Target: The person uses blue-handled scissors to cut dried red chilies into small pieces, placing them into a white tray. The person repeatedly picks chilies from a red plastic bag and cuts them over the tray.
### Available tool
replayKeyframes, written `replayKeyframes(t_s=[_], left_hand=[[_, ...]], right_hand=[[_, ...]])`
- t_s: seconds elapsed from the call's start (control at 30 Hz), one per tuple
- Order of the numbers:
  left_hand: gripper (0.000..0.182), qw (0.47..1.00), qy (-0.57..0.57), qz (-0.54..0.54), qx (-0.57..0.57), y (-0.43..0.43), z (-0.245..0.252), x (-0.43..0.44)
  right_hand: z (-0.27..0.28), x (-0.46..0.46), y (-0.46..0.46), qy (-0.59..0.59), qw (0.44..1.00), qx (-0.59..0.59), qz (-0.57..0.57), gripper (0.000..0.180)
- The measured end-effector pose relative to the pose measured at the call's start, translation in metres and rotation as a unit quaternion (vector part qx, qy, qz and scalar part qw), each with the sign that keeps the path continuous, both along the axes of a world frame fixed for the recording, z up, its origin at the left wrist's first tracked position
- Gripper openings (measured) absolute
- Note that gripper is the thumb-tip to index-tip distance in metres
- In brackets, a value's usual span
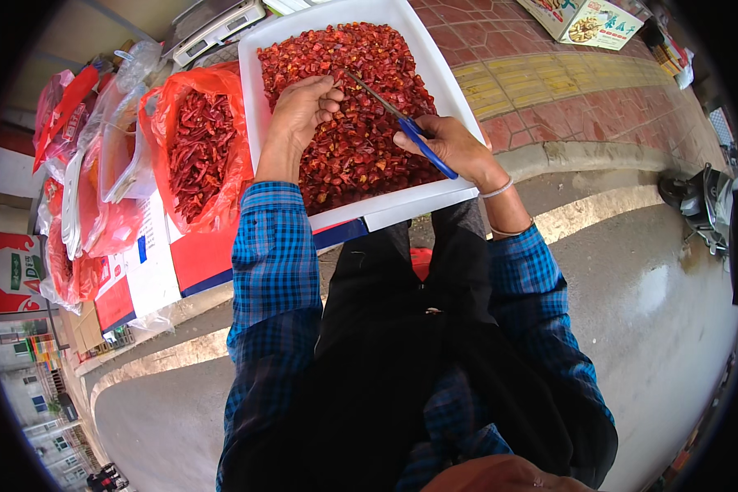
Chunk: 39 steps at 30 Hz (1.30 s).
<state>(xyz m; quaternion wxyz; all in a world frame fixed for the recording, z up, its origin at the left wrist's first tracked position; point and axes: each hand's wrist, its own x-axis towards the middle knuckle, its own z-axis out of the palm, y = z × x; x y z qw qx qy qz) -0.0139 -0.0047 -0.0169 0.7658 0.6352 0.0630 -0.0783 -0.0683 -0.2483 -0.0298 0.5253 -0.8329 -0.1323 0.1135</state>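
Observation:
My right hand (452, 144) grips a pair of scissors (427, 147) with blue handles. Their metal blades point up and left over a white plastic tray (449, 77). Chopped dried red chilies (369, 144) fill much of that tray. My left hand (307, 111) hovers above the chilies with its fingers curled, close to the blade tips. Whether a small piece sits between those fingers is hidden. Left of the tray, a red plastic bag (157, 117) gapes at the top and holds long, whole-looking dried chilies (200, 154).
A digital scale (218, 31) stands behind the chili bag. Several plastic bags (107, 154) hang or lie at the left. Red and white cardboard (206, 255) lies under the tray. A printed carton (596, 24) rests on the paving, and a parked scooter (704, 203) is far right.

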Motion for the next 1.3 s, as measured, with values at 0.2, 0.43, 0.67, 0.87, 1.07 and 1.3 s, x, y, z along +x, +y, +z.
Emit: replayKeyframes(t_s=[0.2,0.43,0.67,0.87,1.07,1.3], left_hand=[[0.018,1.0,-0.012,-0.006,-0.025,-0.003,-0.001,0.0],[0.016,0.997,-0.029,-0.057,0.031,-0.01,0.003,-0.004],[0.014,0.996,-0.041,-0.079,0.033,-0.01,0.002,-0.005],[0.014,0.995,-0.031,-0.081,0.055,-0.013,0.001,-0.004],[0.015,0.996,-0.022,-0.073,0.056,-0.014,0.001,-0.005],[0.014,0.995,-0.007,-0.077,0.068,-0.012,0.001,-0.005]], right_hand=[[0.001,0.002,0.0,-0.025,0.999,-0.038,0.022,0.061],[0.004,0.0,0.0,-0.019,0.998,-0.053,0.027,0.062],[0.003,-0.001,0.003,-0.022,0.999,-0.024,0.032,0.059],[0.005,-0.003,0.001,-0.008,0.999,-0.038,-0.003,0.054],[0.008,-0.006,0.002,0.012,1.0,-0.013,-0.01,0.047],[0.014,-0.009,0.004,0.032,0.999,0.012,0.001,0.044]])
